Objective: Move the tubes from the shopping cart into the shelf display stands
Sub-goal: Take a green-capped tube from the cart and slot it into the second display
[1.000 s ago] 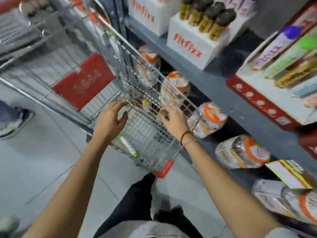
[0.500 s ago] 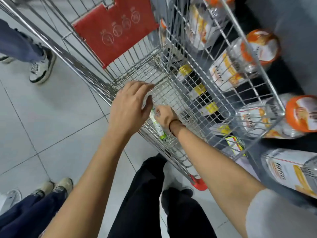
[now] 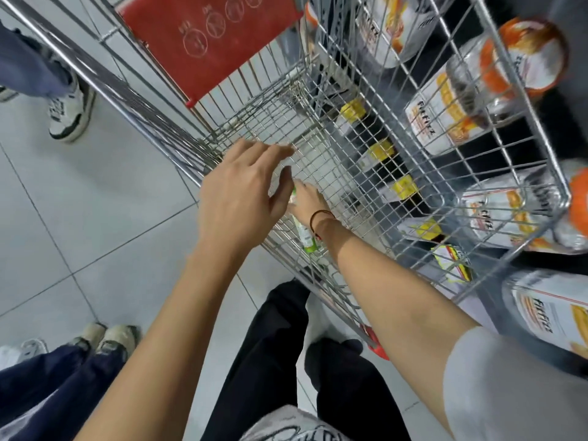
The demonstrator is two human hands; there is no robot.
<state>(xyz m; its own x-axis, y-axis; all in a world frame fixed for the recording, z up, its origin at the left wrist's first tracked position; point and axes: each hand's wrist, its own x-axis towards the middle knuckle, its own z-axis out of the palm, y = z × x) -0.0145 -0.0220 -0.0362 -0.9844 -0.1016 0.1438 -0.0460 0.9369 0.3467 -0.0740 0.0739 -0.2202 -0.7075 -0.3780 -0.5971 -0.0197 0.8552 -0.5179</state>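
A white tube with a green cap point(image 3: 306, 237) lies on the wire floor of the shopping cart point(image 3: 321, 160), close to its near wall. My right hand point(image 3: 308, 202) reaches down inside the cart, its fingers closed around the tube's upper end. Over the cart's near rim my left hand point(image 3: 241, 192) hovers just left of the right hand, fingers spread and holding nothing. It hides part of the tube's top. I see no other tubes in the cart, and the shelf display stands are out of view.
The cart's red seat flap point(image 3: 210, 43) stands at the far end. Jars with orange lids point(image 3: 521, 55) and yellow-topped packs point(image 3: 381, 151) fill the low shelves on the right, behind the cart's mesh. Other people's shoes point(image 3: 68, 113) and legs point(image 3: 57, 386) stand on the tiled floor at left.
The camera has tipped down from the shelf to the cart floor. My right hand has gone to the bottom of the cart and closed on the tube; my left hand has opened above it.
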